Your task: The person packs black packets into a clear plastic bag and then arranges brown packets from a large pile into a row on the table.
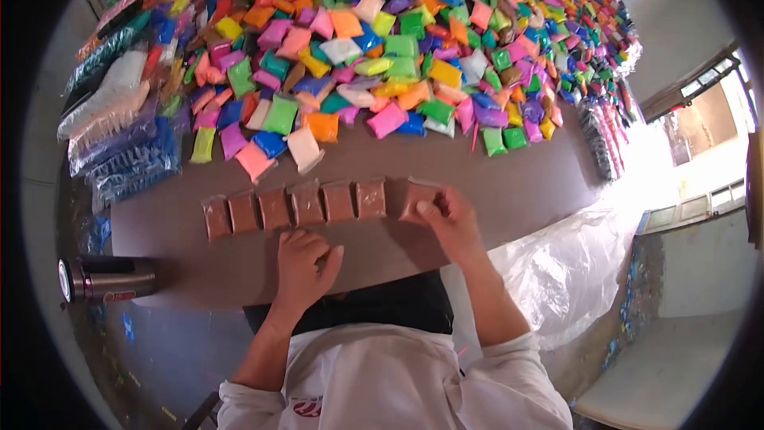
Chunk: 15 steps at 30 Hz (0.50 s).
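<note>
Several small brown packets in clear film, the middle one a brown clay packet, lie side by side in a row on the dark table. At the row's right end, a little apart from the others, my right hand pinches another brown packet between thumb and fingers. Just below the middle of the row is my left hand, its fingers loosely curled and its thumb pointing out. I see nothing in it.
A big heap of colourful packets covers the far part of the table. Bundled plastic bags are stacked at the left. A metal flask lies near the left edge. Clear plastic sheeting hangs at the right.
</note>
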Motion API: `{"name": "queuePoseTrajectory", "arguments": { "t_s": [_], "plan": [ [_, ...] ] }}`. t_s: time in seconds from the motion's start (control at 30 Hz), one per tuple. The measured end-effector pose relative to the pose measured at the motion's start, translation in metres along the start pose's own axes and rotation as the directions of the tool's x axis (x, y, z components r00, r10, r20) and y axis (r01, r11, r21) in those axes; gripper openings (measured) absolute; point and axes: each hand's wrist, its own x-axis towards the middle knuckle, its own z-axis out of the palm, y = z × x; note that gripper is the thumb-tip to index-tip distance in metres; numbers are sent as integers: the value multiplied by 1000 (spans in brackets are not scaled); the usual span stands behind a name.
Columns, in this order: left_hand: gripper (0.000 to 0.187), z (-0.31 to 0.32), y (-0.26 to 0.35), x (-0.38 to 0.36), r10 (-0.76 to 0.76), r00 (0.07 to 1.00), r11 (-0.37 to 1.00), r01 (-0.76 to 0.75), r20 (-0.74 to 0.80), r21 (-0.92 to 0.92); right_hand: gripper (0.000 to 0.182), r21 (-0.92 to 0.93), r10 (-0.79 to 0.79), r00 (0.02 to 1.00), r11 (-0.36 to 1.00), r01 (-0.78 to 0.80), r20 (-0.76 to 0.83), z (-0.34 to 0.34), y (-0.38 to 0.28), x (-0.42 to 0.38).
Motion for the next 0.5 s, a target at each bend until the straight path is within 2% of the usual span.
{"name": "queuePoseTrajectory", "arguments": {
  "t_s": [0.2, 0.3, 0.4, 0.5],
  "plan": [
    [20, 7, -4, 1, -4, 998, 1000, 2, -70, -19, 28, -190, 11, 997, 982, 4, 76, 8, 12, 22],
    [20, 7, -4, 2, 0, 997, 1000, -1, -74, -11, 27, -286, -221, 975, 935, 208, -14, 19, 14, 25],
    [20, 9, -4, 4, 17, 998, 1000, -16, -66, 4, 24, -454, -281, 944, 874, 176, -175, 27, 0, 21],
    [20, 6, 0, 5, 13, 999, 1000, -13, -34, 13, 15, -438, -226, 959, 889, 133, -169, 27, -10, 17]
  ]
}}
